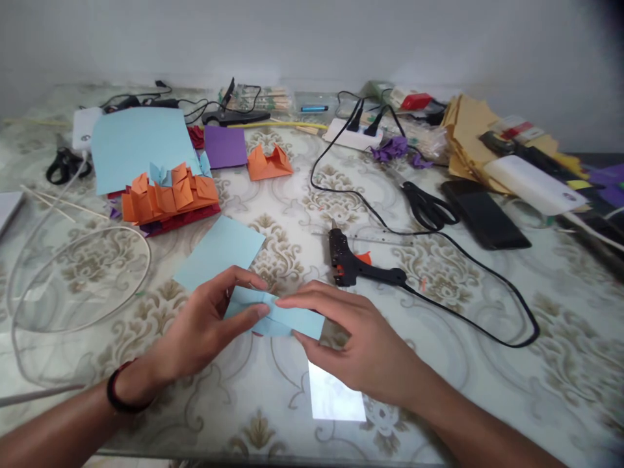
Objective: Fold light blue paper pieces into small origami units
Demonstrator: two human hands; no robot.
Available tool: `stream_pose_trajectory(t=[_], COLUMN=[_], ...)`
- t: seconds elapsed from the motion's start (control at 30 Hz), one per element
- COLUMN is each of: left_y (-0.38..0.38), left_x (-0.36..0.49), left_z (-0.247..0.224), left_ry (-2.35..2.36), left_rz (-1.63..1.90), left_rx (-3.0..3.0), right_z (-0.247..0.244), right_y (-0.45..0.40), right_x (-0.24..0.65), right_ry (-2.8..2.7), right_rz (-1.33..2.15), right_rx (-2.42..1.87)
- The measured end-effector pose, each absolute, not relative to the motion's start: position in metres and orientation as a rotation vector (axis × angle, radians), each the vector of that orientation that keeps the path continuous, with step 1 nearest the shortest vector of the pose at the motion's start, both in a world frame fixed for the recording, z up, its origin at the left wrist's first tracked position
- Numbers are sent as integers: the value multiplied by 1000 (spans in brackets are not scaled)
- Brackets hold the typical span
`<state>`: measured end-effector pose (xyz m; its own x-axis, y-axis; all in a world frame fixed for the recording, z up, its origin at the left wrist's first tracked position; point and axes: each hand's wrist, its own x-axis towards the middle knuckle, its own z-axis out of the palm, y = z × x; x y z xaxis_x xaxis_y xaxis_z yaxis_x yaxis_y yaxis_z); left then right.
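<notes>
Between my two hands is a folded light blue paper (297,318), held just above the table. My left hand (214,325) grips its left end, the thumb lying across the upper face. On the right part, my right hand (351,331) pinches the paper with the fingers above and the thumb below. A flat light blue sheet (221,250) lies beyond my left hand. Farther back at the left sits a row of folded orange paper pieces (170,198), and a single folded orange piece (270,162) stands apart near the middle.
A black hot glue gun (346,257) lies right of centre, its cord looping to a white power strip (353,134). Black scissors (429,207), a phone (485,214) and a white power bank (536,185) lie at the right. A large blue sheet (141,143) and purple paper (225,146) are behind.
</notes>
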<state>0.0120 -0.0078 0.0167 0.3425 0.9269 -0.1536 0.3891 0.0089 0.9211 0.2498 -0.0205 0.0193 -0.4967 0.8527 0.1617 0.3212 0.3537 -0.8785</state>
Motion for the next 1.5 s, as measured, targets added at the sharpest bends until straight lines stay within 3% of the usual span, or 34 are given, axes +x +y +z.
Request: stream_pose_trajectory(t=[0.43,0.8,1.17,1.5], left_y=[-12,-23,-28,-31], left_x=[15,21,28,32], left_z=[20,10,10,10], left_ry=[1203,1127,1237,1168], left_rz=[458,681,1036,1125], left_rx=[1743,1900,2146,2464], right_z=[11,11,13,13], right_y=[-18,-26,-22,-25], right_x=[246,235,228,223], right_ry=[-1988,-1826,-1119,-1024], right_rz=[1094,1130,1940,1727], right_rx=[-916,-1126,-1231,-1228])
